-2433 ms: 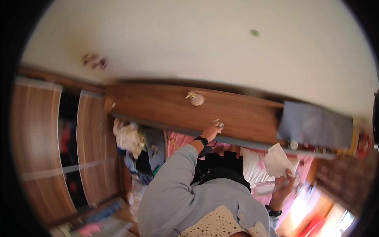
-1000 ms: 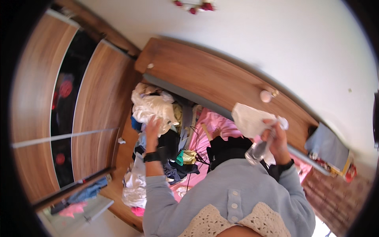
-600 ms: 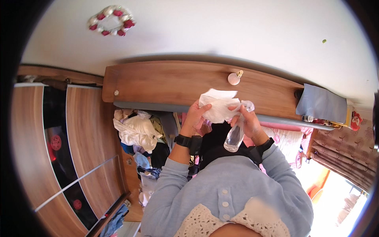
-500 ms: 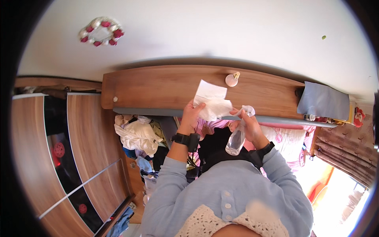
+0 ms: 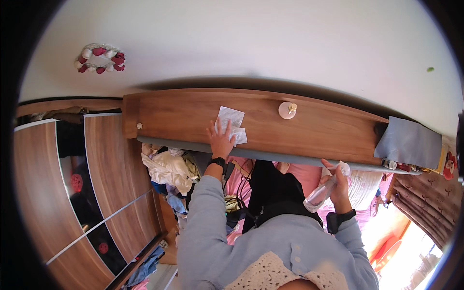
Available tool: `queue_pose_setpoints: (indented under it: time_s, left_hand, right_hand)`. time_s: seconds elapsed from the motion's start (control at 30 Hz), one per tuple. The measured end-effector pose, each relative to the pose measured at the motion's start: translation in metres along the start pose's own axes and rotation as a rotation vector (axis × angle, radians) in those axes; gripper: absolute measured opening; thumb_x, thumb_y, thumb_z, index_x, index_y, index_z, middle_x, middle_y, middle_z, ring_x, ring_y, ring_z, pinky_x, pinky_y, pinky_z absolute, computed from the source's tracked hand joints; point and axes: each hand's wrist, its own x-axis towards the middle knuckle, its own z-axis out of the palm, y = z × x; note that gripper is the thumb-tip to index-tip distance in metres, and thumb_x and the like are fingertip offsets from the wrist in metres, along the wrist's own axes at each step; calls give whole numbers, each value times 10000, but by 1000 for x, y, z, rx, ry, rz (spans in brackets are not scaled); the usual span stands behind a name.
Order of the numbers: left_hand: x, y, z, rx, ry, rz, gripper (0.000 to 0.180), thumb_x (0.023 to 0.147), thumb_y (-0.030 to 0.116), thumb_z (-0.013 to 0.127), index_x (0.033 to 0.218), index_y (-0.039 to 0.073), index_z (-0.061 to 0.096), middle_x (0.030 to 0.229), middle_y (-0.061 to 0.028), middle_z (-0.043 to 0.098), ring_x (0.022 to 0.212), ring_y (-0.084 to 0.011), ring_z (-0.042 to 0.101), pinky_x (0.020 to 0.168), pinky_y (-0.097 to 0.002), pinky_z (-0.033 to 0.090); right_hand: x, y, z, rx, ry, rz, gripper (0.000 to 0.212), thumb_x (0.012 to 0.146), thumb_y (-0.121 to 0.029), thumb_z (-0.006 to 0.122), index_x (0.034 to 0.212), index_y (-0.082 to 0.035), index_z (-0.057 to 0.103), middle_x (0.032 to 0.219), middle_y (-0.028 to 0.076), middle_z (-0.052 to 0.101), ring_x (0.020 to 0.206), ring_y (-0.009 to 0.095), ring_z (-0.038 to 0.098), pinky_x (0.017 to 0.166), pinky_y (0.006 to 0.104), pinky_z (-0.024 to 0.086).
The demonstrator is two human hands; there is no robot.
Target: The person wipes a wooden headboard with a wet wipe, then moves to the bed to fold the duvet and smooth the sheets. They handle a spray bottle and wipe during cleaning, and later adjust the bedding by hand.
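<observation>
My left hand (image 5: 223, 140) lies flat with fingers spread on a white paper tissue (image 5: 232, 116), pressing it against the long brown wooden shelf top (image 5: 183, 116). Part of the tissue shows beyond the fingertips and part to the right of the hand. Off to the right, in front of the shelf's edge, my right hand (image 5: 340, 186) is wrapped round a clear spray bottle (image 5: 319, 195). The bottle hangs tilted, its white spray head partly covered by the fingers. A round pale bottle with a gold top (image 5: 287, 110) stands on the shelf, right of the tissue.
A grey-blue sheet (image 5: 411, 142) covers the shelf's right end, with small jars (image 5: 388, 164) by its front edge. Piled clothes (image 5: 166, 169) lie below on the left, beside a wardrobe with sliding doors (image 5: 118, 179). Pink bedding (image 5: 302, 178) is under my arms.
My left hand has moved left and laid the tissue, earlier held up in the air, down on the shelf. My right hand has carried the spray bottle right, away from the tissue.
</observation>
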Motion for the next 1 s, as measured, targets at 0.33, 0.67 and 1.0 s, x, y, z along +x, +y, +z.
queue_pose_setpoints:
  time_s: [0.33,0.67,1.0]
  left_hand:
    - [26,-45,53,-166,-162,384,606,873,455,548,1435,315,370,1562,-63,193,1419,-385,160,1124,-593,125]
    - [44,-259,54,-108,-36,-86,592,905,381,512,1445,185,365,1536,-152,230,1406,-384,200,1139,-526,160]
    - [131,-466,78,27,163,-434,624,958,396,395,1465,52,278,1515,-222,237,1393,-425,205,1132,-520,180]
  right_hand:
    - [32,28,53,-66,31,44,477,984,-427,429,1131,10,551,1326,218,511,634,208,653,487,315,545]
    - [53,91,174,-115,62,116,427,982,-424,438,1070,-21,548,1278,258,534,587,232,650,505,316,537]
    - [68,115,246,-182,114,33,461,973,-447,452,1066,-19,597,1216,247,573,581,227,623,555,297,518]
